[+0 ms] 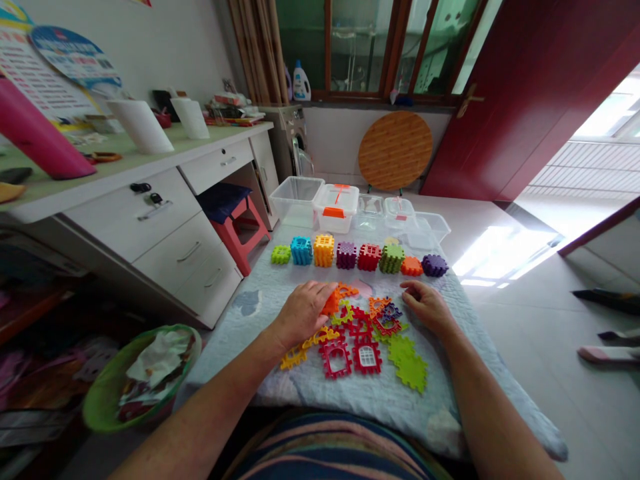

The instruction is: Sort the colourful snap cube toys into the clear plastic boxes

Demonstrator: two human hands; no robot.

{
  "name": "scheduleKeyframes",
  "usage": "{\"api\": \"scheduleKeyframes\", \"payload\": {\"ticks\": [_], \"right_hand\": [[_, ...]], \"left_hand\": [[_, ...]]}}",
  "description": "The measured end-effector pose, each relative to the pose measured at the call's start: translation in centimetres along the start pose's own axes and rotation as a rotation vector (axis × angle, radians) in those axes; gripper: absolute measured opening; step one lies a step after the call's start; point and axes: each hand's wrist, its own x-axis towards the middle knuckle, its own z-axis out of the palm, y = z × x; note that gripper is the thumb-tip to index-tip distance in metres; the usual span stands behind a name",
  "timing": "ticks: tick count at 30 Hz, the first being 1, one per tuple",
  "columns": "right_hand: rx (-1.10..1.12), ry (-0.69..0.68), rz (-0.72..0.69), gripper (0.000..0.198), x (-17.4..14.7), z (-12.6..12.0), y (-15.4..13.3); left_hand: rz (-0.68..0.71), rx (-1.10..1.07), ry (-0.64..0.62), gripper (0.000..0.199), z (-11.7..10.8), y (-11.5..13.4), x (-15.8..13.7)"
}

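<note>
My left hand (pixel 306 308) curls over an orange interlocking tile (pixel 331 303), its fingers closed on it. My right hand (pixel 426 307) rests at the right of the pile, fingers apart and slightly bent, holding nothing. Between the hands lies a loose pile of notched plastic tiles: red tiles (pixel 360 323), a red tile with a white window (pixel 367 356), a pink-red frame tile (pixel 335 359), yellow tiles (pixel 295 357), lime green tiles (pixel 409 363) and a small dark blue tile (pixel 391 312). My left hand hides part of the orange tile.
Behind the pile stands a row of colour-sorted tile stacks, including blue (pixel 301 251), yellow (pixel 324 251), red (pixel 369 257) and purple (pixel 435 265). Clear plastic boxes (pixel 299 200) line the far edge of the cloth-covered table (pixel 240 347). A green waste basket (pixel 95 400) stands left.
</note>
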Motion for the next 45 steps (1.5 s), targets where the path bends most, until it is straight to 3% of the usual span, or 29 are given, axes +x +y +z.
{"api": "scheduleKeyframes", "payload": {"ticks": [12,18,27,37,41,45], "right_hand": [[-0.021,-0.002,-0.003,0.031,-0.1,-0.1,-0.3],[-0.014,0.001,-0.006,0.03,-0.1,-0.1,-0.3],[-0.012,0.003,-0.001,0.032,-0.2,-0.2,-0.7],[-0.015,0.022,0.009,0.031,-0.2,-0.1,-0.6],[-0.063,-0.012,-0.025,0.029,-0.2,-0.3,-2.6],[-0.143,-0.139,-0.216,0.023,-0.3,0.0,-7.2]], "left_hand": [[-0.06,-0.071,0.008,0.067,0.4,-1.1,1.3],[-0.208,-0.095,0.093,0.061,-0.1,-1.0,2.6],[-0.3,0.012,0.055,0.075,1.0,-0.3,2.6],[-0.242,-0.051,0.081,0.072,1.4,-0.4,2.5],[-0.175,-0.133,0.146,0.078,0.9,-1.5,2.1],[-0.183,-0.224,0.367,0.061,0.5,-4.0,0.9]]}}
